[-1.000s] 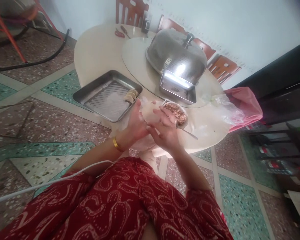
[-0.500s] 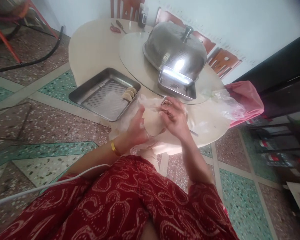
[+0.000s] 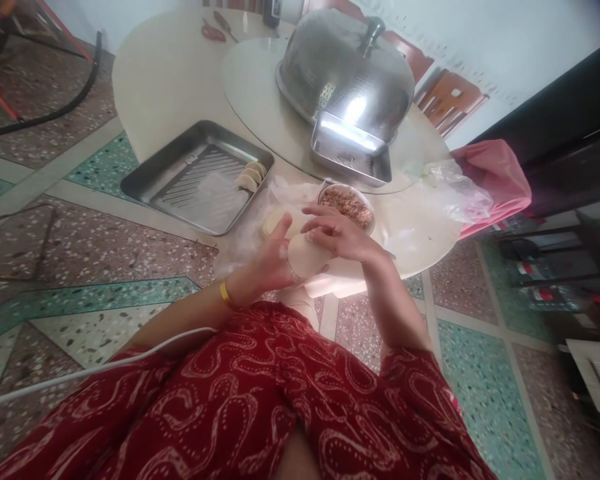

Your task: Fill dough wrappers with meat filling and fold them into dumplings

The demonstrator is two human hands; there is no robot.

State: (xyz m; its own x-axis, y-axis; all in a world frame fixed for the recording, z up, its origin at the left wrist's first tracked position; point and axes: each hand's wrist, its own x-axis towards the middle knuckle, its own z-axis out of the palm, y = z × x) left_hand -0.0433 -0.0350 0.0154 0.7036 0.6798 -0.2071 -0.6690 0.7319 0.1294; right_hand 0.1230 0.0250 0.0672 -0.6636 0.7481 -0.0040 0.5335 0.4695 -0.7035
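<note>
A round, pale dumpling wrapper (image 3: 307,257) lies across the fingers of my left hand (image 3: 271,261), whose thumb points up beside it. No filling shows on its visible face. My right hand (image 3: 343,237) reaches over from the right, fingers spread, with a fingertip at the wrapper's far edge. Just beyond that hand stands a bowl of minced filling (image 3: 347,203). Behind my left thumb, more round wrappers (image 3: 274,223) rest on a clear plastic bag (image 3: 240,247). Several folded dumplings (image 3: 251,176) sit in the right corner of a dark metal tray (image 3: 173,190).
A large domed metal lid (image 3: 347,67) and a small steel tray (image 3: 351,157) stand on the glass turntable (image 3: 250,87). Red-handled scissors (image 3: 213,31) lie at the far left. A pink bag (image 3: 503,177) hangs over the table's right edge. A white cable (image 3: 105,367) crosses my left arm.
My right hand has moved from over the bowl toward me and left onto the wrapper, uncovering the filling. My left hand still holds the wrapper. The camera view has shifted slightly.
</note>
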